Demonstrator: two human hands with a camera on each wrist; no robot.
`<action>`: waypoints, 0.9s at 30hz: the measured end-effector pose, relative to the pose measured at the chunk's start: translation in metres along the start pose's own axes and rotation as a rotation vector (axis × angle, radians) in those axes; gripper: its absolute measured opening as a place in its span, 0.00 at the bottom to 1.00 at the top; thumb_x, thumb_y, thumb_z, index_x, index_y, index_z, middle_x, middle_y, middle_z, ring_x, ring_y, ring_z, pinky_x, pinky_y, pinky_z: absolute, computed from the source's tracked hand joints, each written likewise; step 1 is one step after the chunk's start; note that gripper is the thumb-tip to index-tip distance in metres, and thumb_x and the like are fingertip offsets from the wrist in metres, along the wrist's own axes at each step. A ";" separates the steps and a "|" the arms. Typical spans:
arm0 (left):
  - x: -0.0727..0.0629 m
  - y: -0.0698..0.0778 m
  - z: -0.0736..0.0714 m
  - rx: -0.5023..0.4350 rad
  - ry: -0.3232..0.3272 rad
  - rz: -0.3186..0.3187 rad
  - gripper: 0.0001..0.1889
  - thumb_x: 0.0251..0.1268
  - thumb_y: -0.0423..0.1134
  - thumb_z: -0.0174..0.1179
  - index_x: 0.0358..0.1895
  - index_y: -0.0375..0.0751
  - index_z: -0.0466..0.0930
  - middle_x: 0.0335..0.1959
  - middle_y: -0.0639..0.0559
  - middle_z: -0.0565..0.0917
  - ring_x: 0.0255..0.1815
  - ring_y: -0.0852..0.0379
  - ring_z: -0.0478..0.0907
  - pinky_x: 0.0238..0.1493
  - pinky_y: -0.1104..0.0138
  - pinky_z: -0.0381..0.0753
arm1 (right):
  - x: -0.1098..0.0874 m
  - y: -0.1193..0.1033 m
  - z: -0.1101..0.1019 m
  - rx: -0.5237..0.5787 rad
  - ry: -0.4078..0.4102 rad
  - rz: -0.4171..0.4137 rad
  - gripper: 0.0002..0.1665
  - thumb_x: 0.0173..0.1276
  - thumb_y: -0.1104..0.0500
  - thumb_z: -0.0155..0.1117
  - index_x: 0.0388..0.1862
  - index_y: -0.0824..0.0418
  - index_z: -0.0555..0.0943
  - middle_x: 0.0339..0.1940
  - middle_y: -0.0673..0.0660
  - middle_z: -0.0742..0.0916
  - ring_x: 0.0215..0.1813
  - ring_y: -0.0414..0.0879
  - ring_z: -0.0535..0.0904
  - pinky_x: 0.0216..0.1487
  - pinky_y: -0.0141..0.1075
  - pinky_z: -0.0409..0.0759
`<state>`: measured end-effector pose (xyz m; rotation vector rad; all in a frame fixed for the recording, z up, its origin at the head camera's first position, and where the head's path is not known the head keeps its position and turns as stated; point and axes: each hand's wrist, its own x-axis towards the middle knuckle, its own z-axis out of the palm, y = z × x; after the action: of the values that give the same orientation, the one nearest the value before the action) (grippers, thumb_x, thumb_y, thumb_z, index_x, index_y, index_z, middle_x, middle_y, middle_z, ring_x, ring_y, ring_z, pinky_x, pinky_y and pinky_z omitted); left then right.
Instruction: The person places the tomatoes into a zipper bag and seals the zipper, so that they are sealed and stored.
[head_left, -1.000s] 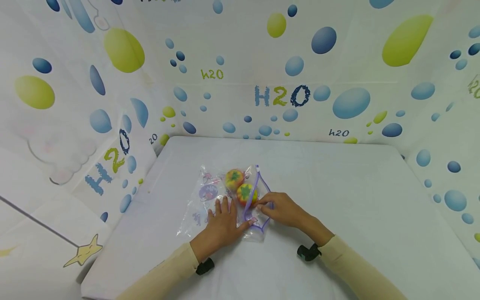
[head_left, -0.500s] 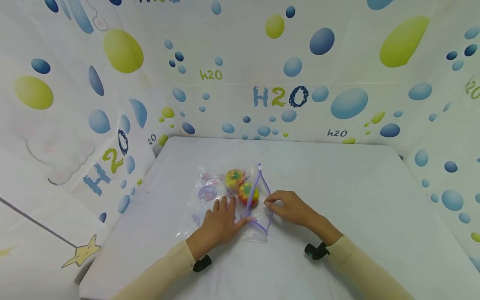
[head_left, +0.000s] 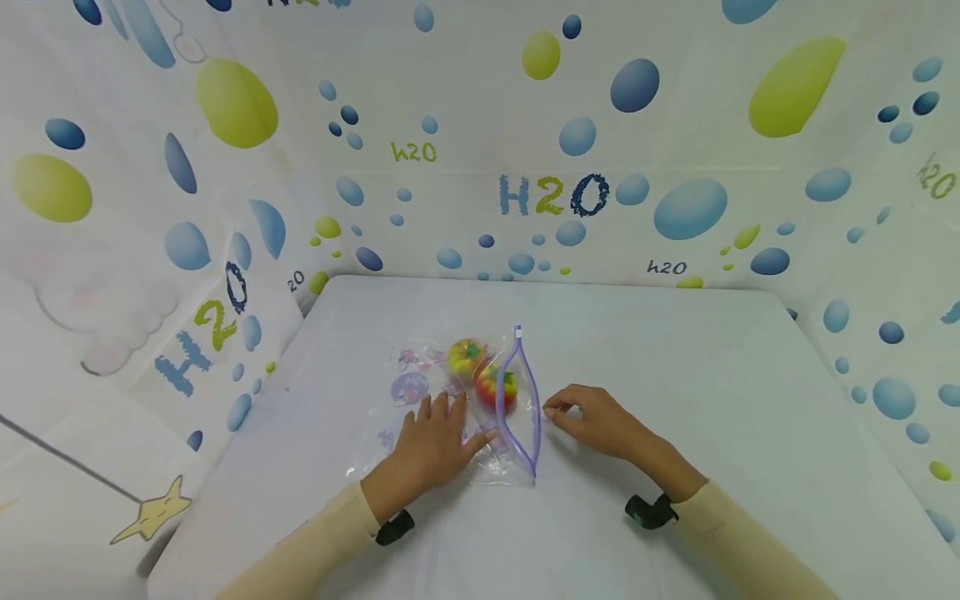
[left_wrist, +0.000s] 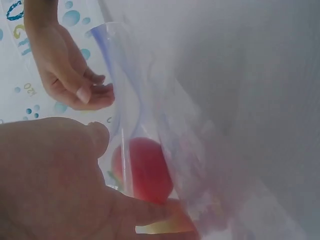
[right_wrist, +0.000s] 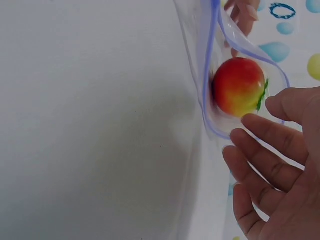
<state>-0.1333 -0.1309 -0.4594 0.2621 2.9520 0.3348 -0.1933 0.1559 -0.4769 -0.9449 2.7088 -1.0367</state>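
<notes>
A clear zip bag (head_left: 409,388) with purple prints lies on the table, its purple zip edge (head_left: 537,404) gaping toward the right. Inside are two red-and-yellow tomatoes with green tops: the nearer tomato (head_left: 491,387) lies by the mouth, and the farther tomato (head_left: 467,357) touches or nearly touches it. My left hand (head_left: 427,446) rests on the bag with fingers spread and thumb toward the zip. Just right of the mouth is my right hand (head_left: 600,421); the right wrist view shows its fingers (right_wrist: 265,165) loosely bent around nothing.
The white-covered table (head_left: 675,350) stretches on either side of the bag. A white backdrop (head_left: 480,100) with blue and green spots stands behind and at the sides. Each wrist wears a small black camera (head_left: 649,512).
My right hand has drawn back to the right, out of the bag's mouth and off the zip edge. The mouth gapes as a narrow oval. My left hand stays on the bag.
</notes>
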 end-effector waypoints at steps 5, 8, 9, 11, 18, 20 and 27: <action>0.001 -0.001 -0.015 0.018 0.017 0.036 0.46 0.78 0.69 0.50 0.81 0.34 0.60 0.74 0.29 0.71 0.77 0.26 0.66 0.73 0.34 0.67 | -0.009 -0.004 -0.002 -0.005 -0.012 0.031 0.11 0.78 0.56 0.65 0.52 0.57 0.89 0.44 0.44 0.89 0.47 0.41 0.83 0.48 0.40 0.84; 0.006 -0.003 -0.029 0.043 0.058 0.074 0.43 0.78 0.65 0.53 0.78 0.31 0.64 0.72 0.28 0.73 0.75 0.26 0.68 0.72 0.36 0.70 | -0.013 -0.008 -0.001 -0.011 -0.016 0.069 0.10 0.78 0.54 0.65 0.50 0.55 0.88 0.41 0.43 0.88 0.45 0.40 0.82 0.44 0.34 0.82; 0.009 -0.003 -0.035 0.053 0.076 0.090 0.41 0.78 0.63 0.55 0.77 0.30 0.66 0.71 0.28 0.74 0.74 0.27 0.71 0.70 0.37 0.73 | -0.015 -0.009 0.000 -0.013 -0.018 0.082 0.10 0.78 0.53 0.65 0.49 0.55 0.88 0.40 0.43 0.88 0.44 0.39 0.81 0.43 0.33 0.81; 0.015 -0.004 -0.047 0.061 0.111 0.122 0.38 0.79 0.59 0.58 0.74 0.29 0.68 0.68 0.28 0.77 0.70 0.28 0.75 0.67 0.39 0.77 | -0.017 -0.013 0.002 -0.008 -0.025 0.114 0.10 0.78 0.51 0.66 0.48 0.55 0.87 0.37 0.43 0.87 0.41 0.39 0.80 0.40 0.32 0.81; 0.055 -0.003 -0.080 0.044 0.093 0.233 0.31 0.82 0.48 0.57 0.76 0.29 0.67 0.66 0.29 0.77 0.64 0.33 0.79 0.66 0.44 0.79 | -0.025 -0.026 0.016 -0.014 -0.045 0.179 0.14 0.74 0.44 0.70 0.42 0.53 0.86 0.31 0.44 0.83 0.35 0.39 0.77 0.35 0.32 0.78; 0.068 0.000 -0.085 0.023 0.059 0.251 0.30 0.83 0.46 0.55 0.77 0.30 0.66 0.68 0.30 0.76 0.67 0.33 0.78 0.69 0.44 0.77 | -0.028 -0.030 0.020 -0.012 -0.048 0.182 0.14 0.73 0.44 0.71 0.41 0.53 0.86 0.30 0.44 0.83 0.33 0.39 0.76 0.34 0.32 0.77; 0.114 0.013 -0.090 0.025 -0.055 0.293 0.29 0.84 0.43 0.56 0.79 0.34 0.65 0.71 0.32 0.74 0.72 0.35 0.74 0.73 0.47 0.73 | -0.032 -0.043 0.031 -0.001 -0.049 0.208 0.13 0.70 0.45 0.74 0.35 0.51 0.83 0.25 0.43 0.80 0.28 0.37 0.74 0.29 0.32 0.74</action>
<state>-0.2575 -0.1155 -0.3858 0.6988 2.8632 0.3203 -0.1362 0.1319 -0.4774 -0.6616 2.6963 -0.9596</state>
